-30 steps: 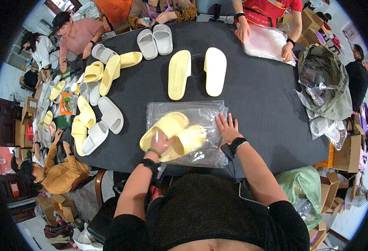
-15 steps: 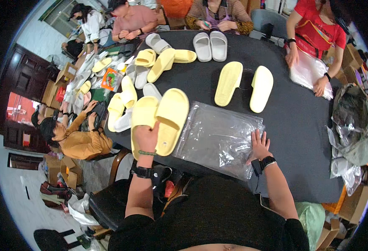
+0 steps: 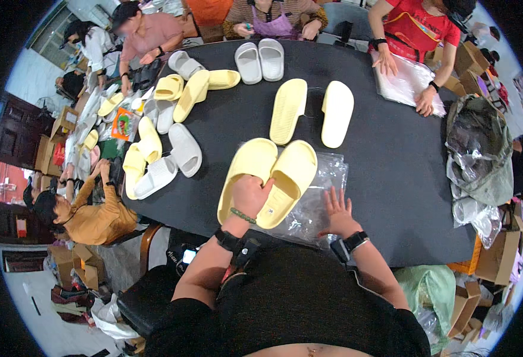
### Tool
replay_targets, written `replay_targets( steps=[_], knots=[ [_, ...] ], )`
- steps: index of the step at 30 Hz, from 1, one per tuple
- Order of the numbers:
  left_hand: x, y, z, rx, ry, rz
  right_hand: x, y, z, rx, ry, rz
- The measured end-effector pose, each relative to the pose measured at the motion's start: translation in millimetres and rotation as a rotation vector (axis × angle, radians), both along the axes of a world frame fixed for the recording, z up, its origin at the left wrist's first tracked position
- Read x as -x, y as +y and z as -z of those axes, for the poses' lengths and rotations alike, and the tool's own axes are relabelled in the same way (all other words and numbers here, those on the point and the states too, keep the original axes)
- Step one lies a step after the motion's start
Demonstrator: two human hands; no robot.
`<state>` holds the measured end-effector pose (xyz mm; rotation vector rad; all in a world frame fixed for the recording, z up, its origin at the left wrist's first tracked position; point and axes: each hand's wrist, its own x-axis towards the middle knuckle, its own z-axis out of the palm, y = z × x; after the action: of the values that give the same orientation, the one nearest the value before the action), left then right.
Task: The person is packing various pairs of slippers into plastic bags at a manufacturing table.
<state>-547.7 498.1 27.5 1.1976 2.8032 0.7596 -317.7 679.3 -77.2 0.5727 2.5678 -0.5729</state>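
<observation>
Over the black worktop [image 3: 392, 172], the left hand [image 3: 250, 193] clasps a pair of yellow slippers [image 3: 270, 178] (soles up) in a closed grip; the right hand [image 3: 337, 209] lies spread, fingers wide, on the clear plastic bag [image 3: 318, 205].

Single view, head-worn fisheye, left of a side-by-side pair. Looks steeply down over the wearer's chest onto a black table [image 3: 392, 178]. Picture upright, not mirrored; wearer's forearms enter from the lower edge, left hand [image 3: 250, 195] and right hand [image 3: 337, 209] near centre. Close range: torso fills the lower frame, near table edge just beyond it. Wide field: far table edge and seated people curve along the top rim, floor and cardboard boxes [image 3: 493, 262] bend at the sides. No second view, so no overlap to record.
</observation>
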Motion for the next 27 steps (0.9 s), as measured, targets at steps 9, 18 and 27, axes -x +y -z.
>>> replay_targets(
  steps=[9,18,27],
  knots=[
    [-41.0,19.5,129.4,0.078,-0.163,-0.138,2.8,-13.4,-3.8,-0.022,-0.088,-0.003],
    [-14.9,20.6,136.7,0.218,-0.256,-0.21,0.2,-15.0,-0.8,-0.038,-0.097,0.006],
    [100.9,-68.4,164.6,0.253,-0.011,-0.617,8.9,-19.0,-4.3,-0.012,-0.063,-0.006]
  ],
)
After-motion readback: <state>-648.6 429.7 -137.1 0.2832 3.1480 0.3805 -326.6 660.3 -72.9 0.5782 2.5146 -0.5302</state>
